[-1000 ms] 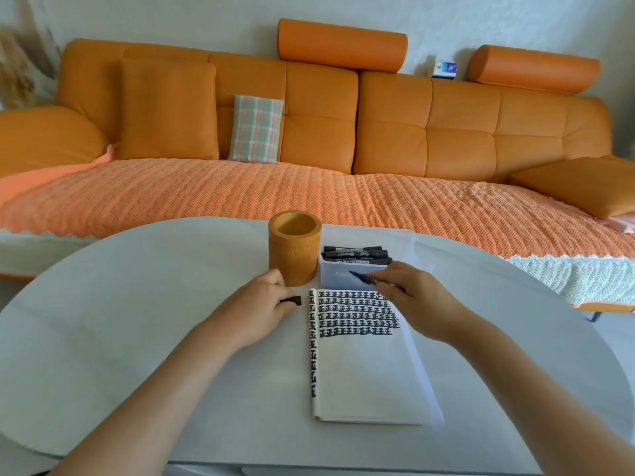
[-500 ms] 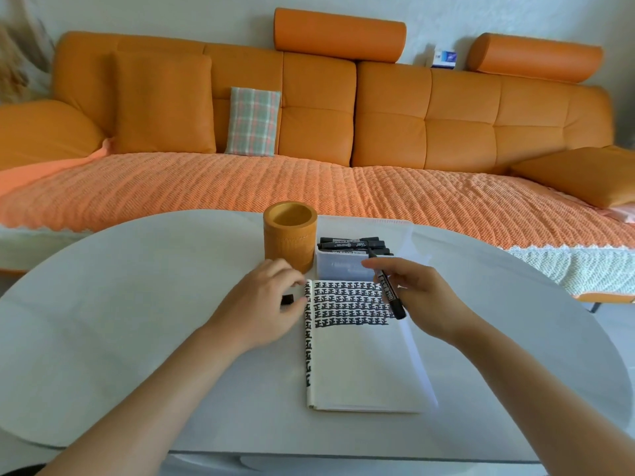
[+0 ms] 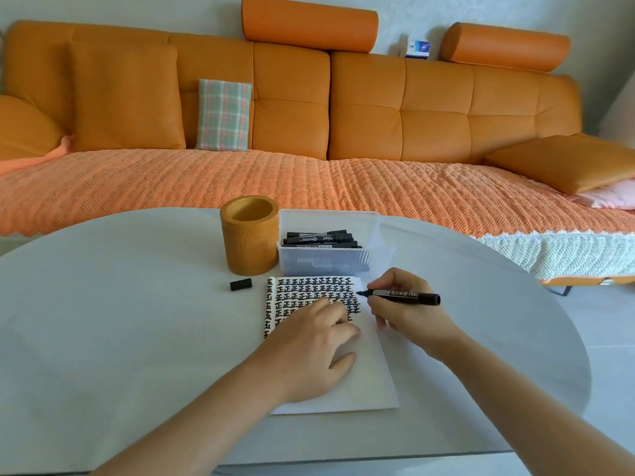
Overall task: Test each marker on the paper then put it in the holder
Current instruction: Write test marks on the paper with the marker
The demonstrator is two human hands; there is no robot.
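1. While the left hand (image 3: 311,352) is lying flat with fingers spread on the paper (image 3: 360,383), it is gripping nothing, only pressing the sheet onto the table (image 3: 103,321).
2. The right hand (image 3: 403,310) is pinching an uncapped marker (image 3: 400,296) between thumb and fingers, the barrel lying across them and pointing to 3 o'clock, its tip touching the paper's right edge at 9 o'clock of the fingers.
3. The cap (image 3: 241,284) is lying at 10 o'clock of the left hand.
4. The holder (image 3: 249,235) is standing at 12 o'clock of the cap, just beside the clear box (image 3: 330,259) of markers.
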